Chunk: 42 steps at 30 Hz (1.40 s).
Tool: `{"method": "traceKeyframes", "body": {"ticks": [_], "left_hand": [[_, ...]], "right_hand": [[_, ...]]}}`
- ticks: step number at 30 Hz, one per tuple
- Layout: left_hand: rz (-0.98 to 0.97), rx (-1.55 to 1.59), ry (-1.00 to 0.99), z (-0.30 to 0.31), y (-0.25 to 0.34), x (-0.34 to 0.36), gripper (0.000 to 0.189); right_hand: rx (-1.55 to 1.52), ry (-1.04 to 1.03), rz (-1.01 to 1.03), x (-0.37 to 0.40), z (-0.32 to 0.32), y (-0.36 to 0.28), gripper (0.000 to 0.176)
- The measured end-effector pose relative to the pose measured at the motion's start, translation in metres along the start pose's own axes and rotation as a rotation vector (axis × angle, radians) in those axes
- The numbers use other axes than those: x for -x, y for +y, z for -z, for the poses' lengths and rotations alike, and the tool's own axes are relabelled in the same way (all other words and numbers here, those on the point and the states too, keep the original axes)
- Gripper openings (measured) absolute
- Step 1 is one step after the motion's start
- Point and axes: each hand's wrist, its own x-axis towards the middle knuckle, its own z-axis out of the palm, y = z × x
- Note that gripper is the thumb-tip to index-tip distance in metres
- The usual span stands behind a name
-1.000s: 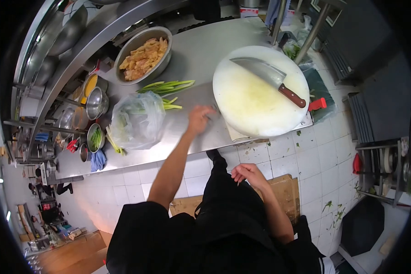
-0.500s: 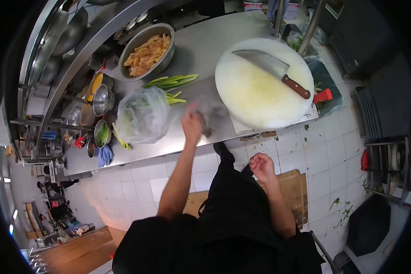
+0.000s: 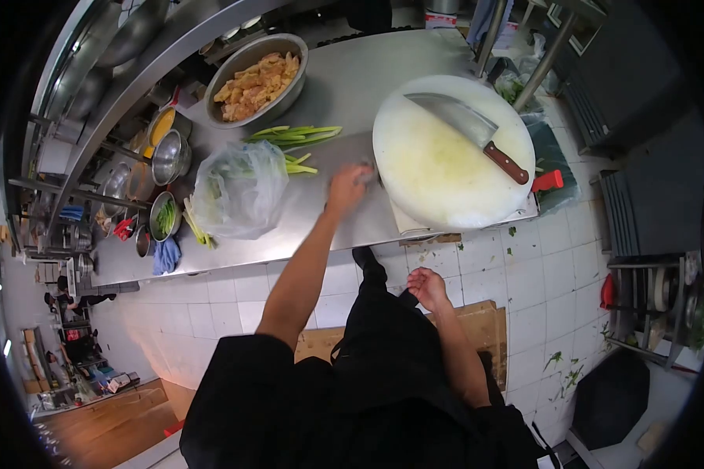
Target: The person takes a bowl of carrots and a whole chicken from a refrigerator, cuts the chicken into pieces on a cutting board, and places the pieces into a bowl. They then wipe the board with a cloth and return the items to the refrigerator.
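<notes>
Person in black stands at steel worktop, seen from above. Right hand hangs low beside hip over tiled floor, fingers loosely curled, holding nothing. Left arm stretched forward; left hand down on worktop, fingers bunched over small grey rag. Whether they pinch the rag or only press on it cannot be told, too blurred. Rag lies on bare steel just beside left rim of round white chopping board. Cleaver lies flat across far half of board, wooden handle pointing toward right edge. Red object sits at right rim of board. Left of the hand, clear plastic bag holds greens. Spring onions lie loose behind bag, near the hand. Farther back, large steel bowl holds orange-yellow fried pieces. Small steel bowls crowd far left end; blue cloth hangs at near left edge.
</notes>
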Motion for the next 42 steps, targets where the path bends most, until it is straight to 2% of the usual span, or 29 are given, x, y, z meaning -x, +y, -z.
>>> {"method": "traceKeyframes", "body": {"ticks": [2, 4, 6, 8, 10, 12, 13, 15, 16, 17, 18, 20, 21, 23, 24, 25, 27, 28, 29, 31, 33, 35, 37, 38, 40, 42], "left_hand": [[-0.042, 0.095, 0.011, -0.012, 0.019, 0.043, 0.038], [0.003, 0.156, -0.14, -0.026, 0.048, 0.087, 0.035], [-0.05, 0.293, -0.027, -0.043, 0.075, 0.123, 0.034], [0.091, 0.369, 0.048, -0.044, 0.102, 0.144, 0.033], [0.179, 0.409, 0.154, -0.034, 0.108, 0.153, 0.032], [0.26, 0.382, 0.277, -0.009, 0.102, 0.15, 0.033], [0.438, 0.343, 0.279, 0.011, 0.096, 0.144, 0.034], [0.325, 0.221, 0.459, 0.036, 0.047, 0.125, 0.034], [0.311, 0.157, 0.462, 0.049, 0.034, 0.112, 0.036], [0.235, 0.143, 0.423, 0.053, 0.014, 0.1, 0.037], [0.219, -0.105, 0.386, 0.045, -0.005, 0.092, 0.04], [0.029, -0.431, 0.329, 0.025, 0.006, 0.088, 0.047], [0.02, -0.413, 0.324, 0.013, 0.012, 0.091, 0.047], [-0.139, -0.348, 0.094, -0.016, 0.025, 0.111, 0.048], [-0.172, -0.269, 0.085, -0.037, 0.04, 0.125, 0.045], [-0.238, -0.236, 0.041, -0.061, 0.043, 0.142, 0.043], [-0.349, -0.044, -0.191, -0.084, 0.1, 0.153, 0.038], [-0.379, 0.1, -0.338, -0.087, 0.117, 0.165, 0.036], [-0.382, 0.103, -0.36, -0.082, 0.127, 0.174, 0.036], [-0.482, 0.17, -0.429, -0.088, 0.144, 0.152, 0.039], [-0.394, 0.238, -0.36, -0.074, 0.15, 0.139, 0.038], [-0.293, 0.285, -0.28, -0.059, 0.15, 0.126, 0.036], [-0.285, 0.26, -0.272, -0.045, 0.141, 0.116, 0.036], [-0.274, 0.241, -0.267, -0.039, 0.137, 0.112, 0.037], [-0.22, 0.213, -0.274, -0.028, 0.129, 0.113, 0.037], [-0.179, 0.158, -0.266, -0.016, 0.121, 0.114, 0.038]], "right_hand": [[-0.013, -0.007, -0.022, -0.007, -0.012, 0.001, 0.025], [-0.025, -0.123, -0.01, -0.019, -0.026, -0.001, 0.027], [-0.076, -0.144, -0.038, -0.017, -0.039, -0.002, 0.028], [-0.408, -0.086, -0.033, 0.013, -0.074, -0.015, 0.027], [-0.375, -0.056, -0.046, 0.021, -0.075, -0.018, 0.025], [-0.292, -0.295, -0.085, 0.018, -0.057, -0.018, 0.026], [-0.286, -0.235, -0.078, 0.031, -0.067, -0.027, 0.026], [-0.242, -0.225, -0.028, 0.037, -0.05, -0.033, 0.026], [-0.189, -0.224, 0.02, 0.042, -0.036, -0.037, 0.026], [-0.273, -0.291, -0.019, 0.045, -0.016, -0.041, 0.027], [-0.284, -0.269, 0.018, 0.058, -0.001, -0.054, 0.027], [-0.047, 0.036, 0.292, 0.099, 0.015, -0.092, 0.028], [0.044, 0.266, 0.537, 0.126, 0.009, -0.119, 0.028], [0.209, 0.414, 1.113, 0.188, -0.007, -0.179, 0.028], [0.359, 0.481, 1.329, 0.212, -0.012, -0.206, 0.026], [0.354, 0.476, 1.34, 0.202, -0.007, -0.235, 0.026], [0.83, 0.748, 1.555, 0.168, -0.002, -0.302, 0.018], [1.079, 0.901, 1.615, 0.162, 0.006, -0.304, 0.019], [1.071, 0.924, 1.601, 0.165, 0.013, -0.291, 0.019], [1.2, 1.164, 1.553, 0.165, 0.01, -0.297, 0.021], [1.043, 0.973, 1.381, 0.146, 0.008, -0.273, 0.019], [1.189, 0.748, 1.246, 0.111, 0.018, -0.255, 0.018], [1.258, 0.749, 1.134, 0.081, 0.014, -0.246, 0.019], [1.257, 0.738, 1.142, 0.072, 0.014, -0.246, 0.019], [1.541, 0.898, 1.192, 0.054, 0.015, -0.244, 0.019], [1.592, 0.836, 1.205, 0.049, 0.032, -0.257, 0.015]]}}
